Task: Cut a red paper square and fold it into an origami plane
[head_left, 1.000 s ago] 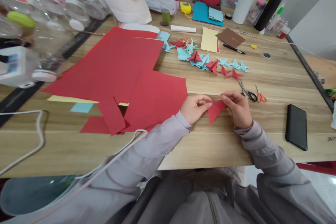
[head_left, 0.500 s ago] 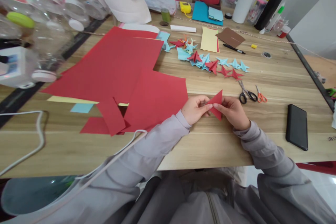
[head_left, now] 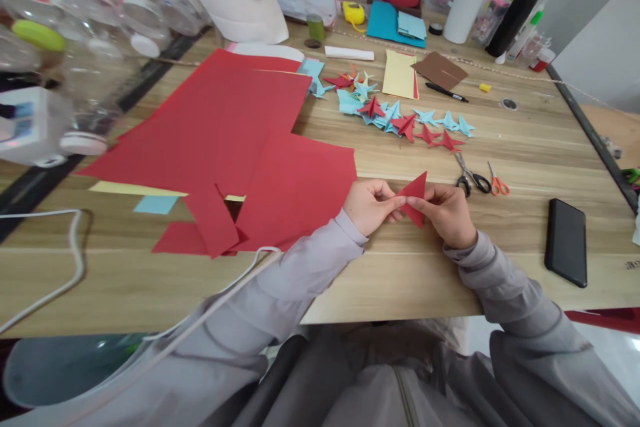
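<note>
Between my two hands is a small red folded paper (head_left: 416,191), triangular in outline, held just over the table's near side. My left hand (head_left: 374,205) pinches its left edge between thumb and fingers. From the other side my right hand (head_left: 450,212) grips it, the two thumb tips meeting near its middle. Curled fingers hide the paper's underside. Large red paper sheets (head_left: 225,120) lie to the left, with a cut red strip (head_left: 213,223) nearby. Beyond my hands are several folded red and light-blue paper cranes (head_left: 405,125).
Black-handled scissors (head_left: 473,180) and small orange scissors (head_left: 497,181) lie beyond my right hand. A black phone (head_left: 566,241) rests at the right. Plastic bottles (head_left: 145,23) crowd the far left. A white cable (head_left: 77,247) crosses the left edge.
Both hands keep their pinch on the red folded paper. It has shifted very slightly to the right, and the thumbs have come closer together.
</note>
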Demonstrator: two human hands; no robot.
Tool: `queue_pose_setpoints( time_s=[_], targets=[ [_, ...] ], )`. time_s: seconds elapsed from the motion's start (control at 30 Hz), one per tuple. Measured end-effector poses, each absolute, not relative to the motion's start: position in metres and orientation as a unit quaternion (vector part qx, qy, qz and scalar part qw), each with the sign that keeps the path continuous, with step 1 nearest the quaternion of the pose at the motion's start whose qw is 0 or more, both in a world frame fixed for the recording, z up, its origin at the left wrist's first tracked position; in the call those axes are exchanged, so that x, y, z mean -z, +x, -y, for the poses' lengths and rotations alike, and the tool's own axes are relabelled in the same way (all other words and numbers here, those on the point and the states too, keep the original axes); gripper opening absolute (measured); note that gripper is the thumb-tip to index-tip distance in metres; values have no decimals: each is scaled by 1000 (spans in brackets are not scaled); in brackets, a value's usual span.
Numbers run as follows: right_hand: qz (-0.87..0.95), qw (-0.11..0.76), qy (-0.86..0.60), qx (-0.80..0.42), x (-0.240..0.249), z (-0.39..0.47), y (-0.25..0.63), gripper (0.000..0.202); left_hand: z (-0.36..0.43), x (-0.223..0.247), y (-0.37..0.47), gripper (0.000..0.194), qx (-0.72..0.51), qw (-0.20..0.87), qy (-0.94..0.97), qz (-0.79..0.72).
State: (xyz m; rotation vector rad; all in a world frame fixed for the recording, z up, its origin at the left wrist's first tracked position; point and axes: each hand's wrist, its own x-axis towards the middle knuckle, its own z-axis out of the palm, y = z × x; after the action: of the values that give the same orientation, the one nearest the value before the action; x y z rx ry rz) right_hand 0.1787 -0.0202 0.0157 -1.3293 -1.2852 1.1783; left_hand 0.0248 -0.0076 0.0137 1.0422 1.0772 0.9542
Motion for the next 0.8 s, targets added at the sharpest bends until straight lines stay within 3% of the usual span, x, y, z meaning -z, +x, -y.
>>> queue_pose_setpoints(
  time_s=[0.2, 0.4, 0.8],
  targets=[
    [504, 464, -558, -468, -16, 20, 179, 39, 7, -17, 23, 37, -429, 628, 445, -472],
    [503, 450, -484, -557, -17, 19, 177, 34, 8, -19, 23, 37, -383, 659, 459, -456],
    [439, 497, -536, -522, -10, 17, 182, 38, 13, -17, 28, 30, -358, 684, 472, -425]
  ],
)
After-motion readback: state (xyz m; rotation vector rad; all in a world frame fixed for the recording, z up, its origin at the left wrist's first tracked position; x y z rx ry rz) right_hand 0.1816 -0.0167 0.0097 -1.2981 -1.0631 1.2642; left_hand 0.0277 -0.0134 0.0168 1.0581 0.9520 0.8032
